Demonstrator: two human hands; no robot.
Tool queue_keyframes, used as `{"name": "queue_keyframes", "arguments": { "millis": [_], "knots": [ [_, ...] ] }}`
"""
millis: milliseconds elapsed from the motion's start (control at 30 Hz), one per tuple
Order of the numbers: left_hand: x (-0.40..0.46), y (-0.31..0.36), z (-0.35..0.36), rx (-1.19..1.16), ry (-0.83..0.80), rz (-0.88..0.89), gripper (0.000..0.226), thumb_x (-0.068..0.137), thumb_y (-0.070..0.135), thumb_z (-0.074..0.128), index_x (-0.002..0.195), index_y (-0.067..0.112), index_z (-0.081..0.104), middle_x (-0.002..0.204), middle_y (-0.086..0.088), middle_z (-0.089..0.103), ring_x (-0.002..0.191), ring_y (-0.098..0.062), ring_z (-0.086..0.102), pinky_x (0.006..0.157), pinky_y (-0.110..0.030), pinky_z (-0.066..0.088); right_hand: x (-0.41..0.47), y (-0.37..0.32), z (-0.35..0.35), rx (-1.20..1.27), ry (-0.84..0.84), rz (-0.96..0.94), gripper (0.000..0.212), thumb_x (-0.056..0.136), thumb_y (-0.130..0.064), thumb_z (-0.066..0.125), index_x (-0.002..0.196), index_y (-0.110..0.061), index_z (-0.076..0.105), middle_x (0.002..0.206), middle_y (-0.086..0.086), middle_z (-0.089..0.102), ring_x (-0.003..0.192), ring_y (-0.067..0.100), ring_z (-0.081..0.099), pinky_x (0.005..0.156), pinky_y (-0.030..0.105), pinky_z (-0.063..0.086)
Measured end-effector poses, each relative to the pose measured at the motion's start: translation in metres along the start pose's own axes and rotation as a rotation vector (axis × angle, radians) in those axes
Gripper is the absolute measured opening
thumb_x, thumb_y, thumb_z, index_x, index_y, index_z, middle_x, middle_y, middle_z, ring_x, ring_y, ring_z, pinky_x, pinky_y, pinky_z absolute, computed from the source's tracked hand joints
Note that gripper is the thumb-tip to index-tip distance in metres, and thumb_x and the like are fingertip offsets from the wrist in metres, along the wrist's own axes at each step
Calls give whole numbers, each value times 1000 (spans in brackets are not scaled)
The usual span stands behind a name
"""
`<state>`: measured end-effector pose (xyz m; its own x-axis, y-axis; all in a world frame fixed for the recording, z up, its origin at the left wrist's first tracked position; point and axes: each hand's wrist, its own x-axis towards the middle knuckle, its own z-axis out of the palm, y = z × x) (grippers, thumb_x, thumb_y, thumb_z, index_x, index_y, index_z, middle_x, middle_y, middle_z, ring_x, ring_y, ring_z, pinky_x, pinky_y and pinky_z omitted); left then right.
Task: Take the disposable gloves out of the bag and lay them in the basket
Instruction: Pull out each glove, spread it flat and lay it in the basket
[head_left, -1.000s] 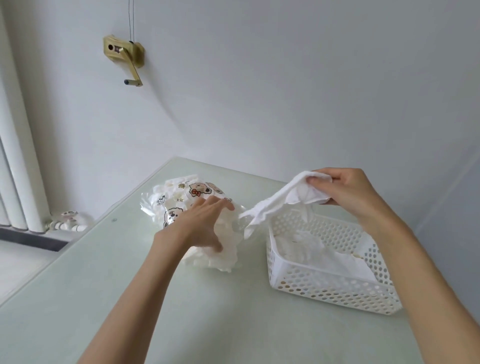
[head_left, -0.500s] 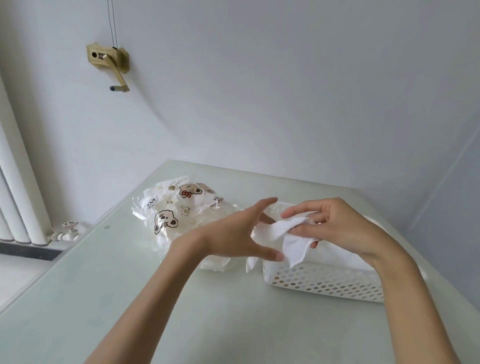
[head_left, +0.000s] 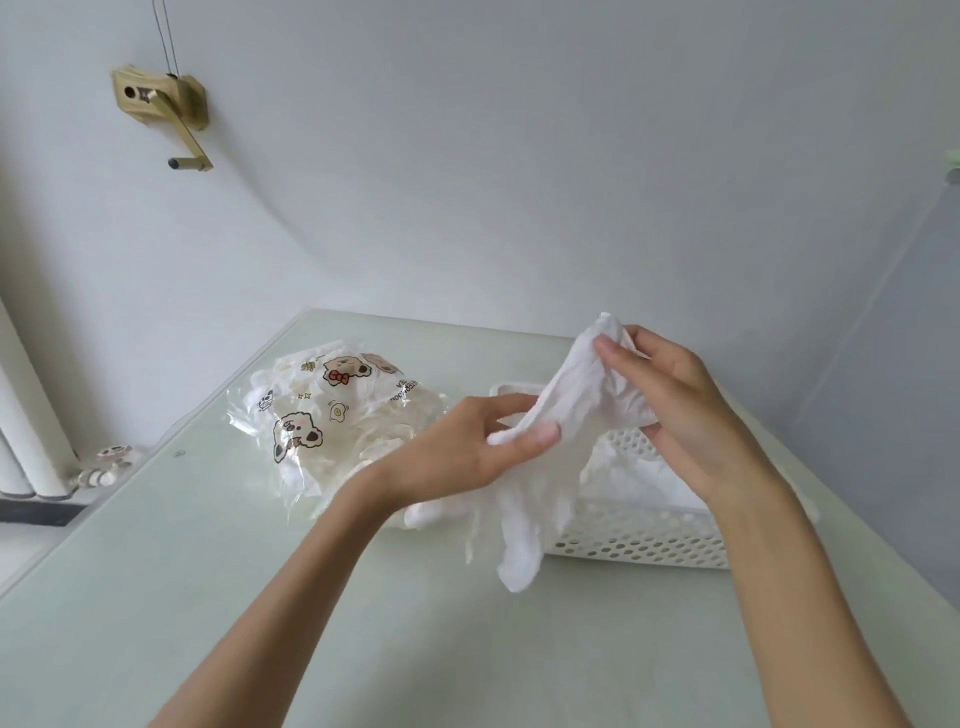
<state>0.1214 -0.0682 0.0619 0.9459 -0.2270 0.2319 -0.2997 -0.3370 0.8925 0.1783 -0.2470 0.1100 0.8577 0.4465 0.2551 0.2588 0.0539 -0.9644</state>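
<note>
1. Glove (head_left: 563, 410): I see one white disposable glove held up between both hands, above the near-left corner of the basket (head_left: 644, 545). Its cuff end is high on the right, and its fingers dangle down in front of the basket wall, off the surface (head_left: 260, 597).
2. My right hand (head_left: 675, 410) has its fingers curled around the upper end of the glove, thumb tip pressed against the bunched material near the top.
3. My left hand (head_left: 467, 452) pinches the glove lower down, thumb on the near side and fingers behind it, so the material stretches at a slant between the two hands.
4. The basket is white perforated plastic and stands on the surface to the right, partly hidden by my right forearm. Inside it I can make out crumpled white material that looks like more gloves, though I cannot count them.
5. The bag (head_left: 332, 415) lies on the surface to the left of the basket, just beyond my left hand. It is clear plastic printed with cartoon bears and a fried egg, with white gloves showing through it.
6. On the wall at upper left hangs a brass-coloured crank handle (head_left: 166, 109) with thin cords running up from it. At the far left edge is a white radiator (head_left: 21, 415) with a valve (head_left: 106, 465) at its foot.
</note>
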Motion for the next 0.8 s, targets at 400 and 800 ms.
{"name": "queue_keyframes", "arguments": {
  "millis": [400, 800],
  "knots": [
    [-1, 6, -7, -295, 94, 1, 34, 91, 39, 60, 98, 6, 67, 94, -11, 68, 83, -24, 62, 76, -39, 46, -9, -14, -4, -239, 176, -268, 11, 89, -26, 63, 87, -19, 72, 78, -8, 70, 77, 4, 64, 70, 16, 48],
    [35, 18, -14, -202, 419, -8, 26, 98, 25, 52, 110, 9, 69, 104, -6, 72, 100, -11, 67, 88, -26, 55, 15, -8, -33, -361, 348, -316, 14, 93, -24, 61, 80, -20, 67, 72, -13, 63, 70, 2, 55, 71, 18, 42]
  ]
}}
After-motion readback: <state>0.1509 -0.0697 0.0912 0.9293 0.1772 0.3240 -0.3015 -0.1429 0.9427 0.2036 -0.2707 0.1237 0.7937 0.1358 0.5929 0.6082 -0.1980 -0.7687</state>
